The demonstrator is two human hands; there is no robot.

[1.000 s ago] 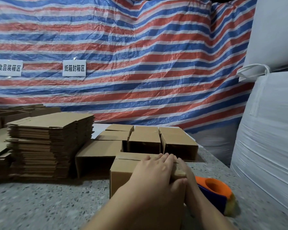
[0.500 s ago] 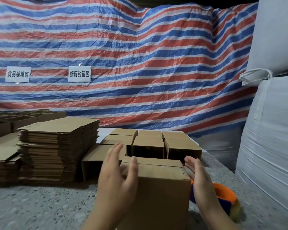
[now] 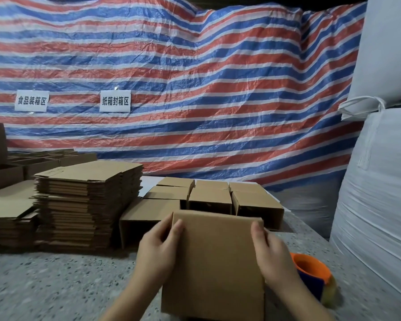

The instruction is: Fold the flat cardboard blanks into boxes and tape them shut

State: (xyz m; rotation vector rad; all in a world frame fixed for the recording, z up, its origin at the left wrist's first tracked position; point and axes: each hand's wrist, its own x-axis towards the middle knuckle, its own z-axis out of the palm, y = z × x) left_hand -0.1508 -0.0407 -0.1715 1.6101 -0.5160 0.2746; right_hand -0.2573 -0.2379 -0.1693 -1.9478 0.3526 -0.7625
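Note:
A brown cardboard box point(image 3: 214, 265) stands upright in front of me on the speckled table point(image 3: 56, 286). My left hand point(image 3: 159, 249) grips its upper left edge, thumb on the near face. My right hand point(image 3: 271, 253) holds the upper right edge the same way. An orange and blue tape dispenser point(image 3: 314, 276) lies just right of the box, partly hidden by my right wrist. A tall stack of flat cardboard blanks point(image 3: 88, 202) stands to the left.
Several folded boxes point(image 3: 211, 198) sit in rows behind the held box. More flat blanks point(image 3: 7, 216) and open boxes point(image 3: 33, 162) lie at far left. Large white sacks point(image 3: 377, 181) rise at the right. A striped tarp point(image 3: 195, 89) hangs behind the table.
The box was lying low under both hands; it has been tipped upright and lifted toward me. Both hands moved from its top to grip its two upper side edges.

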